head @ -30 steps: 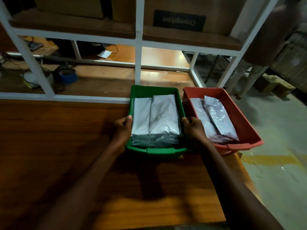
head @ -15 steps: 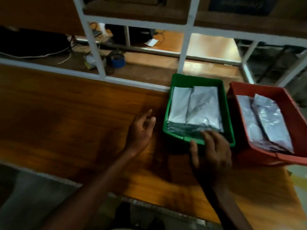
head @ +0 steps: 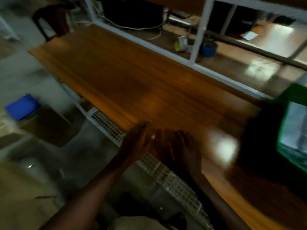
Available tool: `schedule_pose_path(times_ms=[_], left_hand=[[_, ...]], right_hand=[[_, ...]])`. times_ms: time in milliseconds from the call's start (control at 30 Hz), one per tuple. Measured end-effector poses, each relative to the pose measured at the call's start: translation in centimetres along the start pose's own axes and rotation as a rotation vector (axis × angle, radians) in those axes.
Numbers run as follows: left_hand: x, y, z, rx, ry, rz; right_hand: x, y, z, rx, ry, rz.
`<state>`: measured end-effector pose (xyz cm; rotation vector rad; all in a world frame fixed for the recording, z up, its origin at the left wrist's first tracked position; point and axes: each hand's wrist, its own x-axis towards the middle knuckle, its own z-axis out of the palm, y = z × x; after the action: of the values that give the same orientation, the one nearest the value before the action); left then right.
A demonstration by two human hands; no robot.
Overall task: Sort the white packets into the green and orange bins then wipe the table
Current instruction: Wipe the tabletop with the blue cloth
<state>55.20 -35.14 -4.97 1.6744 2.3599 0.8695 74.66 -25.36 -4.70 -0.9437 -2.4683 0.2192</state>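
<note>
Only a heavily blurred scene was recorded by the head camera. Both hands were held together at the near edge of the wooden table (head: 132, 77), at about six o'clock. The left hand (head: 134, 145) was seen edge-on, its fingers stretched out straight and nothing gripped in them. The right hand (head: 179, 146) lay just beside it, palm down over the table edge, fingers extended and slightly spread, with nothing held; whether the two hands actually touched could not be told through the blur.

The green bin (head: 287, 123) was cut off by the frame at three o'clock, standing on the table well apart from the hands. White packets (head: 297, 130) were seen inside it, though their number could not be made out. A bright patch of reflected light was noted on the tabletop between the right hand and the bin.

A white frame (head: 197, 37) was seen along the far side of the table, toward one o'clock. Beyond it, a blue roll (head: 209, 49) and a small yellowish object (head: 180, 44) rested on a lower surface, with cables trailing at twelve o'clock. A wire mesh panel (head: 162, 173) was visible under the table edge below the hands. At nine o'clock, a blue tray (head: 22, 106) sat on the floor beside a brown box (head: 49, 127), and a dark chair (head: 51, 20) stood at eleven o'clock.
</note>
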Motion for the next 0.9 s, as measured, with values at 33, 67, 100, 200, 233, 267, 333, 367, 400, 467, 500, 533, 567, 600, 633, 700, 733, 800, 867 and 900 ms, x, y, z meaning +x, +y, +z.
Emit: schedule_pose_path(times_ms=[33, 67, 100, 200, 233, 267, 333, 367, 400, 467, 500, 533, 567, 600, 633, 700, 733, 800, 867, 900], left_hand=[[-0.2, -2.3, -1.1, 0.008, 0.009, 0.021], [-0.4, -3.7, -2.1, -0.004, -0.006, 0.008], [-0.6, -6.2, -3.5, 0.007, 0.022, -0.037], [-0.7, -13.1, -7.7, 0.007, 0.070, -0.139], [-0.6, -14.6, -8.6, 0.016, 0.083, -0.154], [-0.7, -16.5, -9.8, 0.040, 0.105, -0.168], [-0.8, -20.5, -12.3, 0.077, 0.151, -0.209], [-0.8, -22.3, -13.5, 0.091, 0.174, -0.229], [-0.8, -23.7, -14.7, 0.098, 0.192, -0.252], [-0.8, -27.0, -16.9, 0.111, 0.237, -0.308], [-0.8, -28.7, -17.9, 0.116, 0.273, -0.342], [-0.7, -30.4, -18.9, 0.112, 0.296, -0.382], [-0.6, -31.9, -19.7, 0.115, 0.315, -0.410], [-0.5, -33.7, -20.6, 0.118, 0.325, -0.445], [-0.4, -35.6, -21.4, 0.120, 0.335, -0.476], [-0.2, -39.6, -22.9, 0.133, 0.359, -0.541], [-0.1, -41.3, -23.5, 0.141, 0.368, -0.572], [0.3, -45.0, -25.1, 0.158, 0.395, -0.653], [0.5, -48.5, -26.8, 0.163, 0.409, -0.734], [0.5, -50.0, -27.4, 0.174, 0.412, -0.761]], right_hand=[[1.1, -1.4, 1.8, 0.002, -0.038, 0.004], [1.9, -2.6, 3.0, 0.007, -0.061, 0.009], [3.3, -4.5, 5.2, 0.025, -0.085, -0.006], [8.3, -11.4, 10.0, 0.099, -0.116, -0.094], [9.5, -13.0, 10.8, 0.125, -0.103, -0.100], [11.2, -14.8, 11.9, 0.134, -0.090, -0.148], [14.0, -19.1, 13.6, 0.181, -0.134, -0.207], [15.6, -21.2, 14.6, 0.200, -0.165, -0.225], [16.9, -22.8, 15.8, 0.203, -0.165, -0.259], [19.7, -26.5, 18.3, 0.219, -0.178, -0.332], [20.9, -28.2, 19.6, 0.235, -0.190, -0.364], [22.2, -29.8, 21.0, 0.244, -0.177, -0.407], [23.3, -31.4, 22.0, 0.264, -0.188, -0.430], [24.7, -33.3, 23.4, 0.289, -0.208, -0.451], [26.0, -35.0, 24.7, 0.309, -0.233, -0.465], [28.5, -38.5, 27.9, 0.333, -0.264, -0.504], [29.4, -39.9, 29.3, 0.345, -0.290, -0.517], [31.9, -43.3, 32.7, 0.383, -0.339, -0.536], [34.3, -47.0, 35.9, 0.420, -0.404, -0.532], [35.2, -48.5, 37.1, 0.418, -0.438, -0.552]])
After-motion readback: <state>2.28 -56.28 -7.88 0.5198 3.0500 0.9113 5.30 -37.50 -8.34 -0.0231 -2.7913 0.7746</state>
